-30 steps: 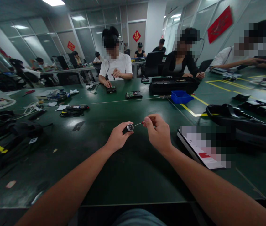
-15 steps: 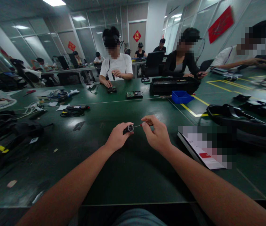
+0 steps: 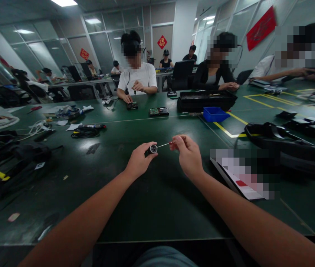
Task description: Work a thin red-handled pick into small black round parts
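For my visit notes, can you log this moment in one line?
left grip: black cylinder; right grip: red-handled tool; tool tip: beside cylinder rim, contact unclear; ahead: blue bin

One head-height view, forward and down across the green table (image 3: 163, 207)

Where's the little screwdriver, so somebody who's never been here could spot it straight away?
Start with the big green table, then look straight ahead over its near half. The right hand holds the screwdriver, pointing toward the black cylinder in the left hand. Unlike that stubby, round-ended cylinder, it is thin, with a metal shaft and a reddish handle.
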`<state>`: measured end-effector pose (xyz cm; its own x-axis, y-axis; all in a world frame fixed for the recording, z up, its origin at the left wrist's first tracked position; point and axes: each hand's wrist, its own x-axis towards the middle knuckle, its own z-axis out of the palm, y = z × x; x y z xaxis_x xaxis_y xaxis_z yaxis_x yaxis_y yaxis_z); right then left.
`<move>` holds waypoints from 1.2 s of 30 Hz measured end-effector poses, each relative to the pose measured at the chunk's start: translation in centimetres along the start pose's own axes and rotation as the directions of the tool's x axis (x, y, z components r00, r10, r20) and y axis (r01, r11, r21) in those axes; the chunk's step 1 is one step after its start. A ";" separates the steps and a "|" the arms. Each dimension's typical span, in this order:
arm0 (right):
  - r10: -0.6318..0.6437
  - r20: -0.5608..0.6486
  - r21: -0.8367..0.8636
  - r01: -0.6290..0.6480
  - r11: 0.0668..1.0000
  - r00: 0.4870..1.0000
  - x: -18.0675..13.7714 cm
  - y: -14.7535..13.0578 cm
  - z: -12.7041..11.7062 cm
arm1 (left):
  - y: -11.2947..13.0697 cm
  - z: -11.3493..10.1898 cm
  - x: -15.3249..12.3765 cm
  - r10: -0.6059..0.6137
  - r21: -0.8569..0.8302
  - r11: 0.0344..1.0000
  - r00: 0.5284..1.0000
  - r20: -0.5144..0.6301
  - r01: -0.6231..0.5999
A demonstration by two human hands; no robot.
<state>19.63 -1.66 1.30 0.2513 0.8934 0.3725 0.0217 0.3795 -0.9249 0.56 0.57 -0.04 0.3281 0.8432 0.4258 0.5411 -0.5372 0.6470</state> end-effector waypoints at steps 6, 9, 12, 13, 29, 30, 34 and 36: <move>0.270 -0.085 0.163 -0.254 0.954 0.959 1.0 1.4 -0.2 | -0.2 -0.6 0.5 0.092 0.108 0.989 0.990 0.111 -0.104; 0.139 -0.127 -0.039 -0.145 0.989 0.982 0.8 1.0 -0.3 | -0.4 -0.5 0.5 0.048 0.131 0.989 0.989 0.139 -0.067; 0.016 -0.110 -0.162 -0.033 0.986 0.994 0.3 0.4 -0.3 | -0.6 -0.4 0.5 0.030 0.139 0.989 0.990 0.140 -0.049; -0.017 -0.110 -0.188 -0.004 0.982 0.994 0.2 0.2 -0.3 | -0.6 -0.3 0.5 0.026 0.142 0.989 0.990 0.140 -0.046; -0.133 0.139 -0.615 0.191 0.765 0.981 0.2 -1.0 -0.6 | -0.7 0.3 0.5 0.033 0.232 0.968 0.959 0.282 -0.101; -0.124 0.142 -0.635 0.186 0.749 0.982 0.2 -1.0 -0.6 | -0.6 0.3 0.5 0.030 0.220 0.971 0.958 0.284 -0.095; -0.115 0.131 -0.665 0.173 0.727 0.985 0.3 -0.7 -0.6 | -0.3 0.2 0.6 -0.023 0.132 0.991 0.972 0.232 -0.008; -0.125 0.115 -0.655 0.170 0.736 0.986 0.3 -0.7 -0.7 | -0.2 0.0 0.7 -0.064 0.055 0.997 0.986 0.154 0.056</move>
<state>20.35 -1.80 1.99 0.1341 0.8606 0.4913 0.6926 0.2732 -0.6675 0.70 1.32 0.10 0.4080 0.8687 0.2807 0.6008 -0.4870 0.6340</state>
